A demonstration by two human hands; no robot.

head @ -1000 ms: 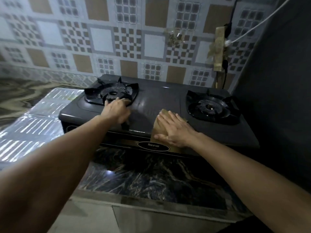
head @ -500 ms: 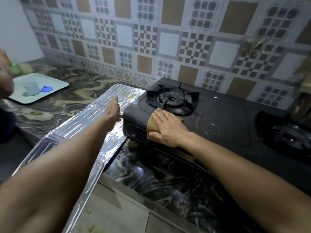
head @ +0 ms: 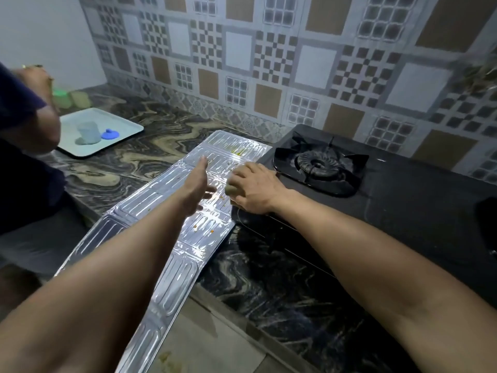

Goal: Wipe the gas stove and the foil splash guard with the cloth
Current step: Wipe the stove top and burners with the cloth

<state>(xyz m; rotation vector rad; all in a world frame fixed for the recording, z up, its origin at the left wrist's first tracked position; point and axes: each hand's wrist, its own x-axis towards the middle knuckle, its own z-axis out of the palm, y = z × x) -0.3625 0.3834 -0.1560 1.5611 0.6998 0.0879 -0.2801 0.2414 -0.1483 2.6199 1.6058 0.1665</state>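
The black gas stove (head: 398,200) stands on the marbled counter, its left burner (head: 320,165) in plain sight. A silver foil splash guard (head: 150,208) lies flat to the stove's left, with small orange specks on it and its near end hanging past the counter edge. My right hand (head: 255,188) sits at the stove's left front corner, closed over a bunched olive cloth (head: 230,188) that peeks out at the fingertips. My left hand (head: 197,184) rests flat on the foil, fingers spread, empty.
Another person's arm and dark sleeve (head: 24,111) reach in at the far left. A pale tray (head: 126,130) on the counter (head: 129,162) holds a small cup (head: 88,133) and a blue lid (head: 110,134). A patterned tiled wall (head: 269,63) runs behind.
My right hand slid the cloth left along the stove's front, from its middle to its left corner, bunching it. My left hand left the burner and settled on the foil. The view swung left.
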